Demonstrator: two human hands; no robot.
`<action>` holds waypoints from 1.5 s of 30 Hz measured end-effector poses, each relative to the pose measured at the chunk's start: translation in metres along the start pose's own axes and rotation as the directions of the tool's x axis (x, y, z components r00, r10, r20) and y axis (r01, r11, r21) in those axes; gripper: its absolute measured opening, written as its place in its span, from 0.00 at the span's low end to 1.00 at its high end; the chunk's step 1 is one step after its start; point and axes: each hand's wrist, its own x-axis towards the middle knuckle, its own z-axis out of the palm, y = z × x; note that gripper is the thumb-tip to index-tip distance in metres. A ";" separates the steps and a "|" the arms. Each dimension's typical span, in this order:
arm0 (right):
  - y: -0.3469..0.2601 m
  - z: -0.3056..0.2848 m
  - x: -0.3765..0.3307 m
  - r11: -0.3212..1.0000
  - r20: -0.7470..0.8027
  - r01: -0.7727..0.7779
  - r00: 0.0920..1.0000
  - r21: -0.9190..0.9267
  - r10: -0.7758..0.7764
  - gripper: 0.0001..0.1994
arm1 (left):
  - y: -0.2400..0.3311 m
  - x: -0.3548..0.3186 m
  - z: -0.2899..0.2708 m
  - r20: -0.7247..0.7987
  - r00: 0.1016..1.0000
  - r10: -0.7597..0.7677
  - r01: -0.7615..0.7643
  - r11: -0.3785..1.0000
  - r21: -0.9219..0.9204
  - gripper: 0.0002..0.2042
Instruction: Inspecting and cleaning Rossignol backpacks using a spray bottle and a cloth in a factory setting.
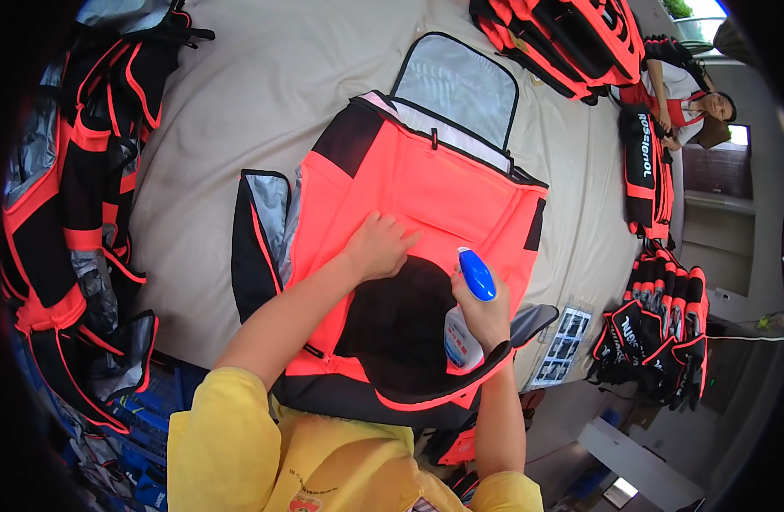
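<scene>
A coral and black backpack [460, 196] lies spread in front of me, its grey-lined top flap [456, 81] folded open away from me. On the coral panel, just above the large black patch [383, 316], rests my left hand [379, 247]. Its fingers are curled together against the fabric; their tips are partly hidden. My right hand [484, 311] is wrapped round the neck of a spray bottle [463, 337] with a blue head and a clear, labelled body. The bottle is upright over the near right part of the black patch.
Beige cloth covers the table [212, 111]. More coral and black bags [76, 213] are heaped at the left, with others [571, 43] at the far right. A sheet with pictures [562, 346] lies right of the backpack. Another person [686, 107] stands beyond the table's right edge.
</scene>
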 end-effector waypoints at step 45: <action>0.012 0.011 0.029 0.991 0.059 -0.010 0.998 -0.136 0.018 0.19 | -0.035 0.010 -0.001 0.023 0.968 0.249 -0.248 0.968 -0.037 0.22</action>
